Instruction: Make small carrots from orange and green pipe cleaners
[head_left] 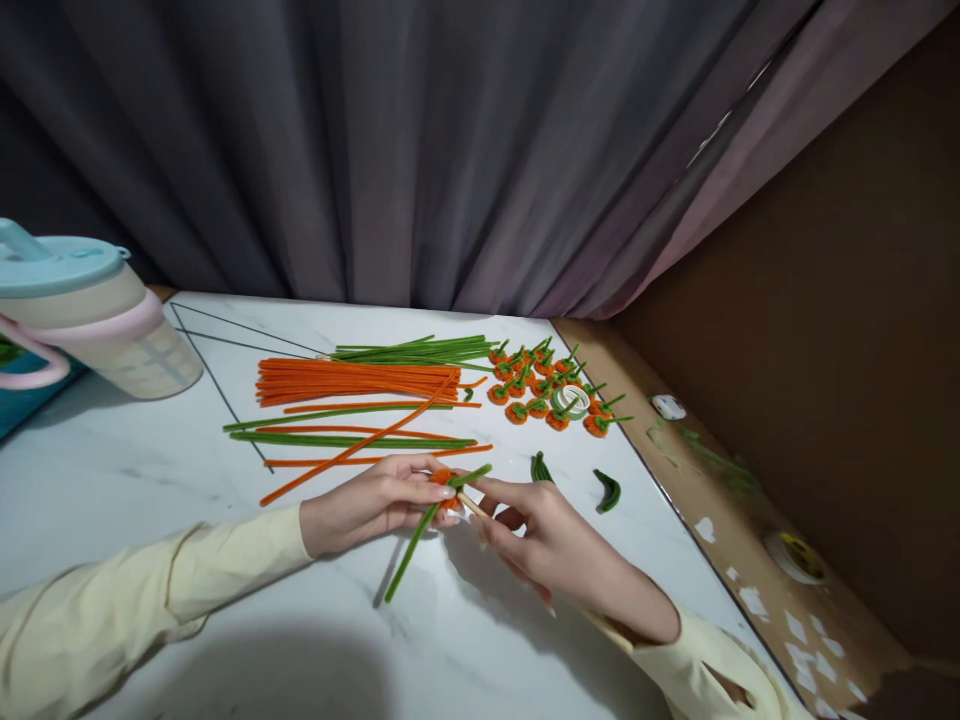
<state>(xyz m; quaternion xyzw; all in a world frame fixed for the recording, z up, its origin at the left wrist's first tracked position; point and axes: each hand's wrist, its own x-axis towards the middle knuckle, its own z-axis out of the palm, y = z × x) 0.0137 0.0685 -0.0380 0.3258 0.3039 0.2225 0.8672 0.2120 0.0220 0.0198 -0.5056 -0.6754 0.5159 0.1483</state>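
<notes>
"White marbling runs over the smooth tabletop (pixel 150 460); a bundle of straight, fuzzy orange stems (pixel 360 382) lies on it. How do the hands stand?"

"Nearer than the bundle, close together. The left hand (pixel 379 500) is closed, thumb against fingers; the right hand (pixel 551 525) bends into a narrow pinch."

"What do they hold?"

"A thin, fuzzy green strip (pixel 411 555) slants down from a small, fuzzy orange ball (pixel 442 476), which sits in the left fingers. The right fingers grip a slim, pale, wooden-looking stick (pixel 471 505), its tip at the ball."

"And the handling?"

"Likely featherlight, hardly slippery: soft pile, bendable, easily crushed. The ball suits a light hold by its sides, the strip one near the ball."
</notes>
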